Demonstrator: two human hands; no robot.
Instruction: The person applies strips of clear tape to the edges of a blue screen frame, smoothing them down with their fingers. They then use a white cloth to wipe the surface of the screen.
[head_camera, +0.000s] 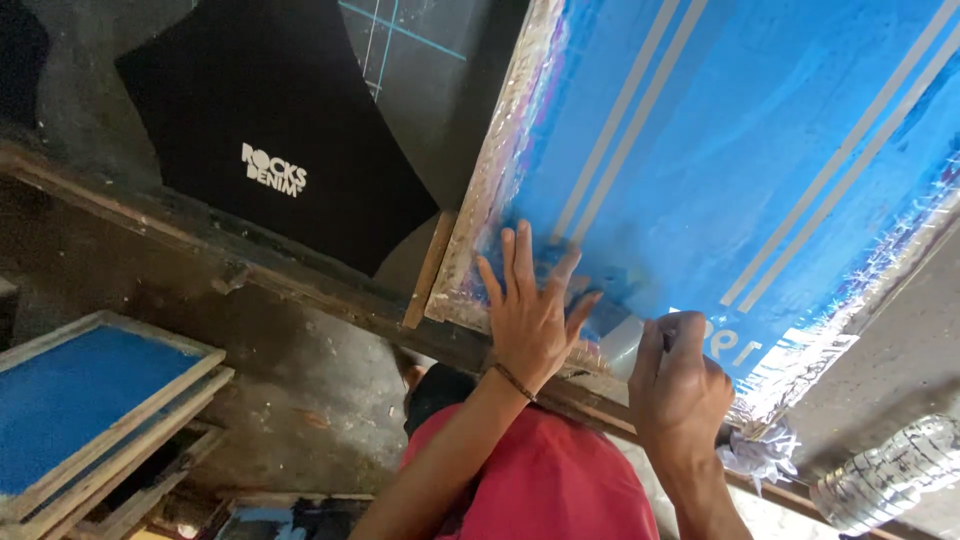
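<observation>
Both hands work at the near corner of a large wooden-framed printing screen with blue-coated mesh (740, 150) that lies across the black work table (90, 60). Her or his left hand (528, 305) lies flat with fingers spread wide on the mesh, just inside the frame's corner, holding nothing, only pressing down. The right hand (680, 385) is curled narrow, fingertips pinched together at a pale strip of clear tape (622, 345) on the mesh beside the white lettering; whether it grips the tape's edge or only rubs it I cannot tell.

I judge the screen light for its size but awkward: the wooden frame is stiff and the place to take hold, while the stretched mesh is taut, thin and easily dented or torn, so a flat palm suits it better than a poking finger. The foil tape along the frame's edges looks crinkled and slippery.

Each forearm reaches up from a red shirt (550, 480), the left wrist straight with a thin bracelet, the right wrist bent inward. A black cut fabric panel with a white logo (270, 140) lies on the table to the left, well apart, and more blue framed screens (80, 400) are stacked lower left. A crumpled clear plastic bottle (890, 475) sits at the lower right.
</observation>
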